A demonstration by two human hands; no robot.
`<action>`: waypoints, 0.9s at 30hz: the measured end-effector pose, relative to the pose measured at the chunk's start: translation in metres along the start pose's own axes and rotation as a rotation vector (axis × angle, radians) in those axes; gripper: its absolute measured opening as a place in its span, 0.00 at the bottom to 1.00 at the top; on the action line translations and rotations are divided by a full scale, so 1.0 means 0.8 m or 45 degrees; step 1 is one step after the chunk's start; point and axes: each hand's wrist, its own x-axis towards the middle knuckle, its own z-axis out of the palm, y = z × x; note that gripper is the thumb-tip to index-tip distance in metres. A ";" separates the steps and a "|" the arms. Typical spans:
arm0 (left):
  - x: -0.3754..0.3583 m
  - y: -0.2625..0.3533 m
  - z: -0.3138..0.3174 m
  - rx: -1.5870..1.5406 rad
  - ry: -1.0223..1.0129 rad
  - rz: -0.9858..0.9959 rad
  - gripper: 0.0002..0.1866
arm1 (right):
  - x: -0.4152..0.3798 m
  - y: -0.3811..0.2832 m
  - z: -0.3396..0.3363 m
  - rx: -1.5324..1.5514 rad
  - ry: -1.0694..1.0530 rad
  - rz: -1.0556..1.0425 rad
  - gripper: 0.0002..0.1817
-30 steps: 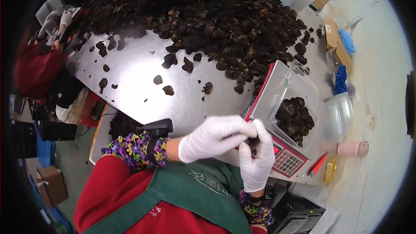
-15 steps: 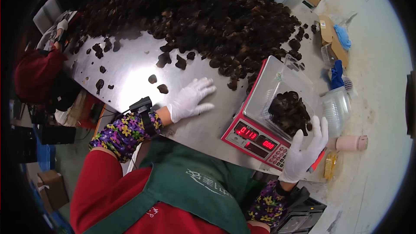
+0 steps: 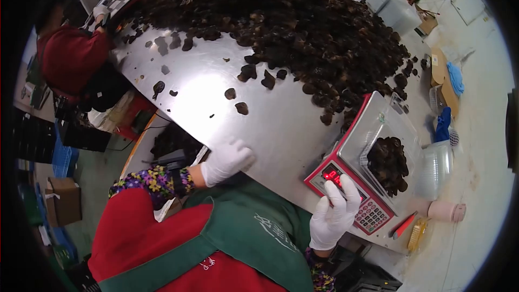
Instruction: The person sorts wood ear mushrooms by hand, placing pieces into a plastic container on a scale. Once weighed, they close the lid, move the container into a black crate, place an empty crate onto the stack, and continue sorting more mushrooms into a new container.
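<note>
My left hand [image 3: 228, 161], in a white glove, is at the front edge of the metal table [image 3: 281, 157], fingers curled together, with nothing visible in it. In front of the scale's display is my right hand [image 3: 335, 213], also gloved, its fingers raised and partly bent, apart, holding nothing. The red and silver scale [image 3: 351, 176] shows red digits, partly hidden by my fingers. On its plate sits a clear plastic tray [image 3: 368, 168] filled with dark, wrinkled pieces [image 3: 388, 166] that look like dried fungus.
A large dark heap [image 3: 303, 27] covers the back of the table. Stacked clear trays [image 3: 434, 170], a pink roll [image 3: 446, 211], a red-handled tool [image 3: 404, 226] and a yellow brush [image 3: 417, 234] lie right of the scale. A co-worker [image 3: 73, 59] is at the left.
My right hand has moved left from beside the tray to before the display. My left hand has drawn back to the table edge and its fingers have curled. The view has shifted.
</note>
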 end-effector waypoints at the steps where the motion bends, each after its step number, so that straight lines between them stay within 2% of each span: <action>1: -0.018 -0.011 -0.011 0.134 0.054 -0.154 0.07 | 0.000 -0.005 0.002 0.005 -0.052 0.005 0.19; 4: -0.077 -0.061 -0.058 0.511 0.073 -0.530 0.06 | -0.004 -0.010 0.023 0.087 -0.122 -0.065 0.19; 6: -0.116 -0.108 -0.111 0.859 0.259 -0.840 0.06 | -0.010 -0.013 0.045 0.172 -0.169 -0.067 0.18; 8: -0.106 -0.100 -0.141 0.935 0.465 -0.796 0.07 | -0.010 -0.017 0.060 0.212 -0.203 -0.088 0.19; 10: -0.086 -0.091 -0.137 0.816 0.536 -0.714 0.13 | -0.007 -0.019 0.072 0.223 -0.226 -0.114 0.19; 11: -0.084 -0.093 -0.114 0.696 0.531 -0.665 0.14 | -0.006 -0.019 0.079 0.224 -0.245 -0.104 0.19; 12: -0.059 -0.065 -0.107 0.520 0.245 -0.774 0.16 | -0.005 -0.020 0.086 0.224 -0.263 -0.097 0.19; 13: -0.045 -0.054 -0.087 0.462 0.124 -0.652 0.20 | -0.004 -0.020 0.093 0.238 -0.270 -0.121 0.19; 14: -0.024 -0.033 -0.088 0.200 -0.022 -0.582 0.27 | -0.003 -0.021 0.099 0.237 -0.290 -0.100 0.18; 15: -0.021 -0.029 -0.065 0.303 -0.212 -0.466 0.36 | -0.002 -0.022 0.103 0.233 -0.310 -0.078 0.17; 16: -0.015 -0.026 -0.051 0.274 -0.275 -0.443 0.42 | -0.001 -0.023 0.105 0.241 -0.317 -0.096 0.17; 18: -0.006 -0.033 -0.050 0.383 -0.355 -0.427 0.45 | -0.003 -0.022 0.105 0.216 -0.357 -0.082 0.17; 21: -0.010 -0.069 -0.055 0.418 -0.275 -0.604 0.47 | -0.007 -0.017 0.103 0.202 -0.383 -0.066 0.18; 24: -0.016 -0.114 -0.076 0.550 -0.269 -0.965 0.43 | -0.005 -0.015 0.104 0.212 -0.383 -0.047 0.18; 27: -0.059 -0.152 -0.090 0.793 -0.075 -1.123 0.37 | -0.006 -0.012 0.107 0.232 -0.381 -0.037 0.18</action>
